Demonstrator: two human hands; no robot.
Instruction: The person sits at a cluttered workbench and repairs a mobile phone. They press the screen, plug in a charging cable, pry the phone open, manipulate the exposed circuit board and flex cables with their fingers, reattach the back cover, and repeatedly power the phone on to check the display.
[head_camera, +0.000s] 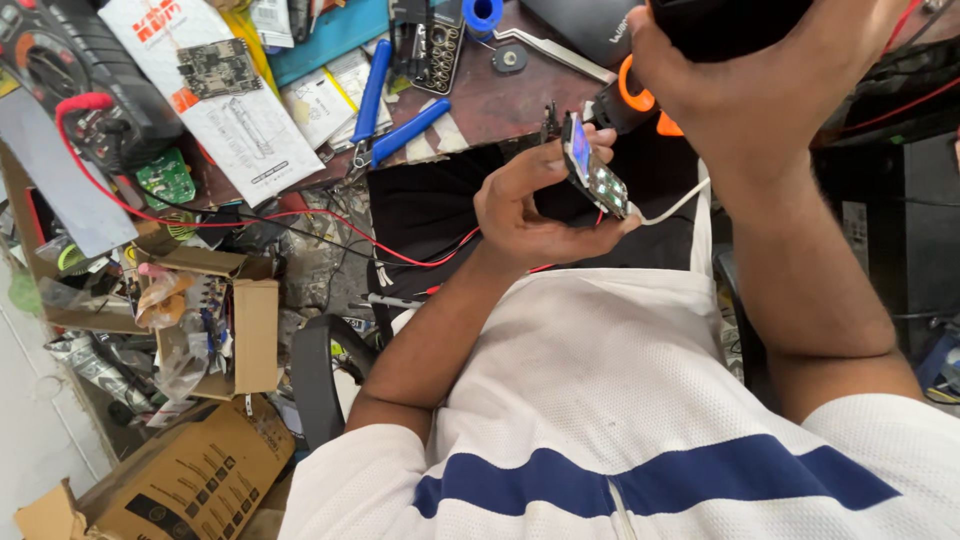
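The left hand (525, 205) grips a small bare circuit board (595, 170) with a white wire, up off the messy desk (500, 100). At two o'clock, the right hand (745, 75) grasps a black tool (720, 25). The board is open, the work unfinished.

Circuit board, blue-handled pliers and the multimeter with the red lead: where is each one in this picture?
circuit board (598, 177): head view, on its component-covered face, held in the left hand (530, 205).
blue-handled pliers (395, 115): head view, between the two blue grips.
multimeter (60, 60): head view, on its dial.
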